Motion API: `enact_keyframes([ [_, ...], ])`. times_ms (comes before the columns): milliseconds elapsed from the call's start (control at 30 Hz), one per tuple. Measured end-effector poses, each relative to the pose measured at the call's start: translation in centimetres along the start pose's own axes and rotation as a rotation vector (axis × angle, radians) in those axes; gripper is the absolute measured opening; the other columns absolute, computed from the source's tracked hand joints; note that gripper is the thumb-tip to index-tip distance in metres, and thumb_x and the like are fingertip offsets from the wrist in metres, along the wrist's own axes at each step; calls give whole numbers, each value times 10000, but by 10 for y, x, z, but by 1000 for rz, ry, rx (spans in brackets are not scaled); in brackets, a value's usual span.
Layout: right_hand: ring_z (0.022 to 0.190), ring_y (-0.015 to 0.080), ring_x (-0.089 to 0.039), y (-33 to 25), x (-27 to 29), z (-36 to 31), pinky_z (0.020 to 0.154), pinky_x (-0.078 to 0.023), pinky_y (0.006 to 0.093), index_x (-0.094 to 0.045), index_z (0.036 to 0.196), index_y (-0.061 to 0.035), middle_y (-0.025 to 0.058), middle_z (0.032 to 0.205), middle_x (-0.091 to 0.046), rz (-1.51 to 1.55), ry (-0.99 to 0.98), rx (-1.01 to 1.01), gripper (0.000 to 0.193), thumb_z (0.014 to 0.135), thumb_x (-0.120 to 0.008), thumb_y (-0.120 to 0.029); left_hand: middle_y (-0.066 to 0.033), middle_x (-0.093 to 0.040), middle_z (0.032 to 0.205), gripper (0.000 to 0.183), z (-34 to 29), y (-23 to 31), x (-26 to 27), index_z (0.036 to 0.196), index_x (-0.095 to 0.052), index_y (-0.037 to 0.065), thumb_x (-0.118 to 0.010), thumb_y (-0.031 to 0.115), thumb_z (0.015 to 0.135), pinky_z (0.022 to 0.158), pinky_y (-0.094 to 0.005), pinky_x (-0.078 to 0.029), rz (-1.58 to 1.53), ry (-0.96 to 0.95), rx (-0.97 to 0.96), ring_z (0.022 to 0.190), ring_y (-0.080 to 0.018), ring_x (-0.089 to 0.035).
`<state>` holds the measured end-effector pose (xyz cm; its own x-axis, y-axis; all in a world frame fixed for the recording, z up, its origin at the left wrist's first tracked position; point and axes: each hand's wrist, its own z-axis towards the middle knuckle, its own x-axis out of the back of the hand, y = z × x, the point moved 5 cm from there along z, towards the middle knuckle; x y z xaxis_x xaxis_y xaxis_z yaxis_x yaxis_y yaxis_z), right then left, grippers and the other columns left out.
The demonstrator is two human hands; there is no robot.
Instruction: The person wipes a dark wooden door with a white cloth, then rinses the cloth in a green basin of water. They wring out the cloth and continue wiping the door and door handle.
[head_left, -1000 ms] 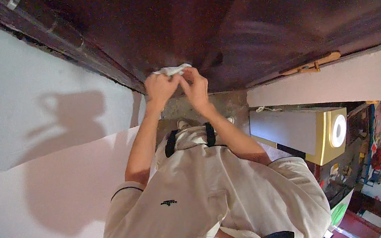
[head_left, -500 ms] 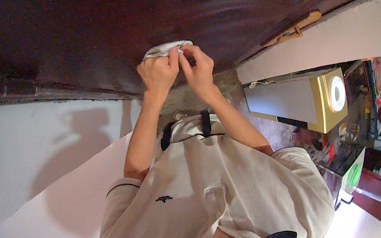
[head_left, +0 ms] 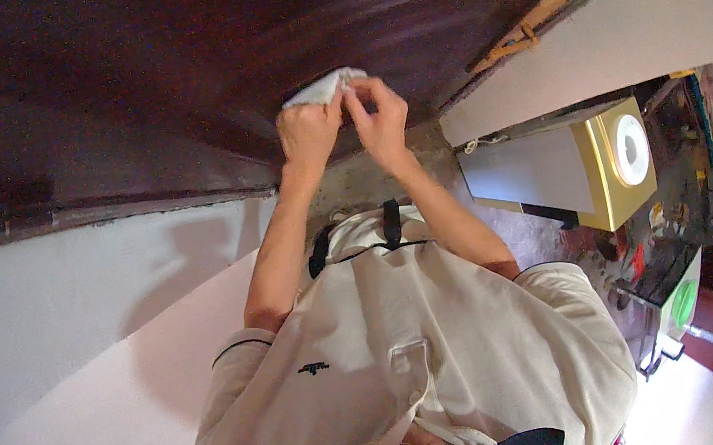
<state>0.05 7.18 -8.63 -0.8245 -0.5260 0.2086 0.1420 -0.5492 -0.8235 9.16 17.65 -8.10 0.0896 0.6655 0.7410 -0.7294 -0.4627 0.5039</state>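
A white folded cloth [head_left: 317,90] is bunched at the fingertips of both my hands, in front of a dark reddish-brown door-like panel [head_left: 164,85]. My left hand [head_left: 308,139] is closed, its fingers curled behind the cloth's lower edge. Close beside it, my right hand [head_left: 381,122] pinches the cloth's right end between thumb and fingers. Some of the fingertips are hidden. Whether the cloth touches the panel, I cannot tell.
An orange-brown wooden handle [head_left: 527,31] sits near the panel's right edge. To my right stands a white and gold cabinet-like unit [head_left: 545,167] with a round white ring. A pale wall [head_left: 83,278] is on my left.
My hands and the cloth have shifted slightly right in the picture, and the cloth's right end now sits higher. The view has turned a little. Both hands keep hold of the cloth.
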Motion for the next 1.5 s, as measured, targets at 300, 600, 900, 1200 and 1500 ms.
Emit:
enact_keyframes([
  [300, 762, 213, -694, 43, 60, 29, 694, -543, 324, -644, 1013, 21, 147, 898, -707, -126, 82, -5, 154, 893, -699, -59, -207, -630, 576, 461, 33, 70, -48, 637, -713, -11, -700, 372, 893, 523, -455, -535, 80, 13, -3, 514, -383, -649],
  [600, 815, 350, -712, 112, 80, 17, 716, -548, 409, -598, 1037, 12, 196, 863, -694, -80, 25, -235, 139, 925, -622, -66, -235, -661, 640, 589, 26, 78, -122, 655, -716, -29, -622, 494, 910, 566, -498, -539, 231, -160, 149, 577, -400, -672],
  [900, 844, 319, -712, 40, 117, 79, 735, -547, 391, -590, 1051, 9, 196, 902, -694, 16, 82, -160, 181, 887, -660, -19, -197, -597, 528, 458, 77, 143, -70, 544, -654, 2, -684, 360, 828, 515, -443, -521, 172, 202, 84, 481, -368, -633],
  [1200, 913, 312, -708, 41, 124, 72, 802, -549, 386, -593, 1131, 17, 174, 1021, -679, 106, -4, -111, 267, 872, -655, -4, -156, -721, 733, 189, 72, 153, -61, 853, -766, 26, -676, 193, 845, 577, -385, -555, 70, 199, -57, 615, -312, -709],
  [1500, 1085, 421, -606, 19, 172, 105, 943, -499, 465, -570, 1255, -18, 206, 1179, -625, 12, 83, -56, 415, 849, -656, -2, -156, -732, 753, 211, 104, 204, -67, 882, -761, 14, -667, 201, 905, 597, -388, -565, -63, 168, -111, 639, -316, -720],
])
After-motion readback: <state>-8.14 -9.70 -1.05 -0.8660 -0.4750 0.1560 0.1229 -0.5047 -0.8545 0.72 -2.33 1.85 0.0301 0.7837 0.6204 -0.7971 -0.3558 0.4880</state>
